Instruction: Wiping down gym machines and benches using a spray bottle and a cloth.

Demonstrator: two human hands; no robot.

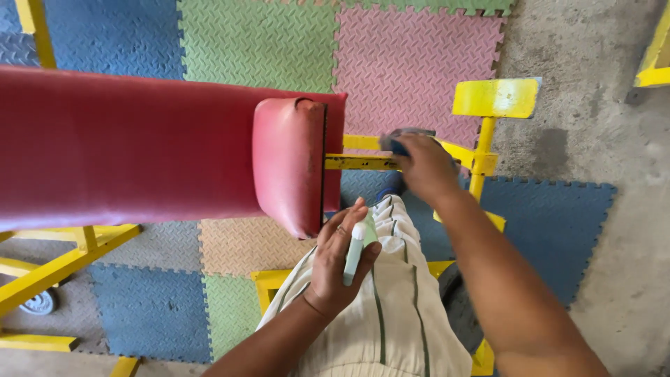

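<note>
Your right hand (pixel 426 166) is reaching out over the yellow metal bar (pixel 359 162) that runs from under the red padded bench (pixel 139 150). Its fingers are closing down on a blue-grey cloth or pad (pixel 401 139), pressing it against the bar; the cloth is blurred, so you cannot tell its exact kind.

Your left hand (pixel 338 262) is hanging lower, just in front of the rounded red pad end (pixel 289 164) and near it, not touching it as far as the view shows. Its fingers are wrapping round a pale green and white bottle (pixel 356 248), held roughly upright with the top toward the bench. A ring is showing on one finger.

Beneath both arms, your leg in cream striped trousers (pixel 391 307) is filling the lower middle of the view.

The yellow frame is continuing right to an upright post with a flat yellow plate (pixel 495 98) on top. Foam floor mats (pixel 412 70) in pink, green, blue and tan are lying interlocked on the floor, with bare concrete (pixel 600 126) to the right.
</note>
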